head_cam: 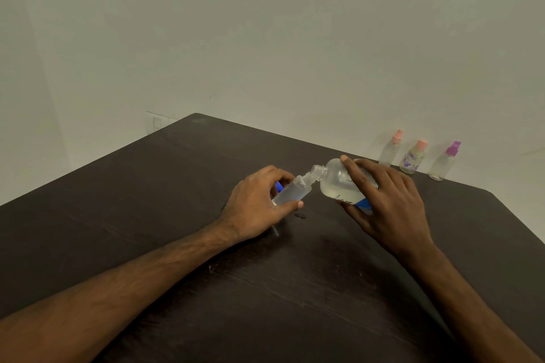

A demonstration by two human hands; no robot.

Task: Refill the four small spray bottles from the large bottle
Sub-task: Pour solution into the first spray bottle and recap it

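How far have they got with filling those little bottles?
One is in hand: the left hand holds an uncapped small bottle tilted, and the right hand tips the large bottle, neck to its mouth. Three capped small bottles stand by the wall; whether they are already filled or still waiting, I cannot tell.

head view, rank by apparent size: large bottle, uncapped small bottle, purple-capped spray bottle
1. large bottle
2. uncapped small bottle
3. purple-capped spray bottle
Last two look close; the purple-capped one stands farther off, so their order is unsure.
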